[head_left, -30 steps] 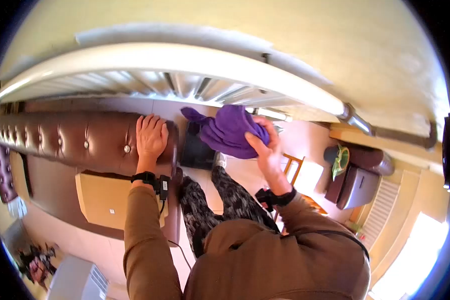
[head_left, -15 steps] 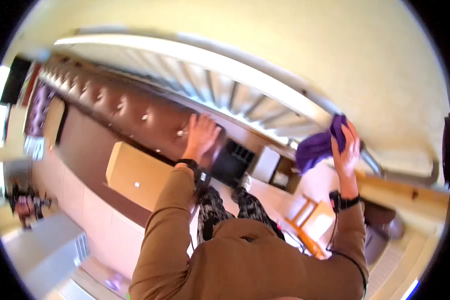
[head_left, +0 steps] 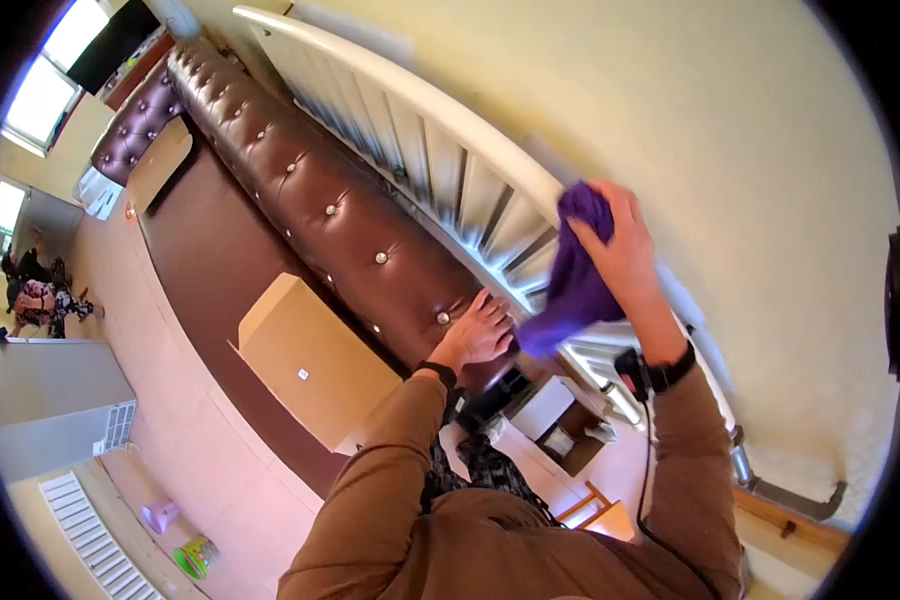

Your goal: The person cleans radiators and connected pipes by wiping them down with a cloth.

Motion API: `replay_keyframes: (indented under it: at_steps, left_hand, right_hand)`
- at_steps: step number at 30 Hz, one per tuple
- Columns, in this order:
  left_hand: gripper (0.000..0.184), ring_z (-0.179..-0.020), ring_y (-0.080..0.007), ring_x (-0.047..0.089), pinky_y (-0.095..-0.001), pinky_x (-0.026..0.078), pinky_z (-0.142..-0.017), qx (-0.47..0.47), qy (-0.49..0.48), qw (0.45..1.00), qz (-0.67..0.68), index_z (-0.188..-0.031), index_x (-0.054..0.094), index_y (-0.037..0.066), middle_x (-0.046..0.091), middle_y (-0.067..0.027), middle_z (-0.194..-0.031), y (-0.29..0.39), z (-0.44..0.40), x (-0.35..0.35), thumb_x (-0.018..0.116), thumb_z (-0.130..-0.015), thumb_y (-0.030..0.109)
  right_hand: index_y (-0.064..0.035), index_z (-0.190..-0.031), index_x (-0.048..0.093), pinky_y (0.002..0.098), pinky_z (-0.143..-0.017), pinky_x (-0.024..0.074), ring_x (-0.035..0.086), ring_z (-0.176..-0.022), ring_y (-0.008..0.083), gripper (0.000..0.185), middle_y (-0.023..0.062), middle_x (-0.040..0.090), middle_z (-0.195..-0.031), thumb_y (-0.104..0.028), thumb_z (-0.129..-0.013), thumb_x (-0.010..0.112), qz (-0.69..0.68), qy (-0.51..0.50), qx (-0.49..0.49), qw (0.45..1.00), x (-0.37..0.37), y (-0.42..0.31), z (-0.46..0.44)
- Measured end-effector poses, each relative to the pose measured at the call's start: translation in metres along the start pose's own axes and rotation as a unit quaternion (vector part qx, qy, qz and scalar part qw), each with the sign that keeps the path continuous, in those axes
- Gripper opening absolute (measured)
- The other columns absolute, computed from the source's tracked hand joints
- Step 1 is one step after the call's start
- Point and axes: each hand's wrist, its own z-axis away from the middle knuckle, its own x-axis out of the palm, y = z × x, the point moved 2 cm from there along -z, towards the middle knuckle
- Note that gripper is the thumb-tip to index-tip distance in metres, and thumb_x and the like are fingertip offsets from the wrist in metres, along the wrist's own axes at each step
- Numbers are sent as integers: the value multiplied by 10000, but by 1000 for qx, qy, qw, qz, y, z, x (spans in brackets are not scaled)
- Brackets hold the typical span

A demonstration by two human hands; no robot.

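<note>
A purple cloth [head_left: 575, 278] hangs from my right hand [head_left: 625, 240], whose fingers press it against the top of a white radiator [head_left: 450, 130]. The cloth's lower end droops over the radiator's face. My left hand [head_left: 483, 328] lies with spread fingers on the near end of the brown tufted sofa back [head_left: 355, 230], holding nothing. A flat cardboard box [head_left: 315, 360] rests on the brown sofa seat [head_left: 200, 240] beside my left forearm.
Another cardboard piece [head_left: 160, 165] lies at the sofa's far end. A person [head_left: 45, 295] is at the far left, behind a grey cabinet [head_left: 50, 395]. A wooden stool [head_left: 600, 515] and an open box [head_left: 565, 430] stand below my right arm. A metal pipe [head_left: 790, 500] runs along the wall.
The view has turned toward the sofa's far end. My right hand has carried the cloth along the radiator top, away from its pipe end. My left hand stays on the sofa back.
</note>
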Motion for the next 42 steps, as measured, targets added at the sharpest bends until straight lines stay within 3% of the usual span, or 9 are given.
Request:
replay_keyframes:
  at_steps: [3, 7, 25, 30, 33, 35, 38, 39, 42]
  left_hand:
    - [304, -1082, -274, 483, -482, 248, -1022, -1, 30, 999, 40, -927, 608, 32, 574, -131, -1060, -5, 1, 4, 534, -749, 266]
    - [319, -1068, -273, 493, -472, 258, -1018, -6, 31, 998, 63, -930, 605, 7, 576, -138, -1047, -10, -1, 1, 539, -747, 259]
    - [356, -1099, -272, 462, -444, 236, -1030, -39, 21, 993, 108, -953, 608, -15, 576, -147, -1044, -16, 4, 7, 489, -798, 283]
    - [340, -1091, -267, 476, -457, 212, -1046, -22, 8, 995, 98, -900, 627, -2, 601, -128, -998, -20, 4, -4, 491, -789, 289]
    - [321, -1088, -265, 479, -457, 202, -1053, -25, 34, 996, 83, -882, 632, 10, 603, -119, -991, -19, 6, 13, 483, -795, 280]
    - [315, -1082, -271, 484, -459, 201, -1054, -36, 37, 987, 151, -854, 631, 12, 603, -120, -980, -19, 7, 10, 480, -795, 282]
    - [252, -1071, -269, 490, -468, 207, -1054, -41, -21, 994, 103, -846, 634, 31, 605, -111, -956, -19, 5, -13, 524, -762, 241]
    - [261, -1070, -258, 492, -473, 198, -1060, -43, 26, 995, 90, -892, 644, 46, 606, -94, -962, -17, 5, -1, 534, -755, 238]
    - [263, -1092, -270, 475, -475, 220, -1049, -47, 22, 993, 104, -895, 646, 38, 601, -101, -973, -16, 4, -7, 547, -754, 236]
  right_hand:
    - [-81, -1134, 490, 415, -818, 449, 542, -966, 360, 497, 179, 521, -1088, -351, -746, 646, 21, -8, 24, 999, 61, -3, -66]
    - [-82, -1099, 487, 421, -792, 461, 548, -921, 356, 506, 161, 522, -1038, -339, -704, 671, 24, 21, -53, 998, 120, -43, -123]
    - [-65, -1041, 490, 442, -722, 482, 570, -875, 363, 530, 178, 532, -954, -378, -660, 684, 125, 18, -70, 990, 268, -112, -278]
    - [-91, -1126, 470, 438, -764, 478, 545, -948, 369, 597, 193, 509, -1053, -339, -631, 693, 138, -37, -38, 989, 289, -145, -308]
    - [-33, -1204, 441, 425, -758, 486, 535, -950, 350, 565, 195, 515, -1049, -228, -720, 656, 125, -24, -89, 988, 296, -157, -310]
    - [-55, -1191, 451, 428, -725, 493, 542, -882, 347, 608, 176, 500, -991, -252, -667, 690, 143, 45, -142, 978, 298, -159, -304]
    - [-89, -1224, 436, 434, -749, 487, 522, -924, 374, 672, 210, 459, -1101, -206, -620, 707, 118, 17, -152, 981, 292, -148, -287]
    - [-98, -1238, 425, 440, -761, 484, 511, -941, 383, 701, 221, 445, -1133, -186, -604, 711, 119, 24, -184, 975, 288, -141, -281]
    - [-123, -1297, 353, 447, -818, 468, 478, -1008, 401, 805, 233, 392, -1216, -145, -575, 710, 108, 8, -169, 980, 252, -129, -243]
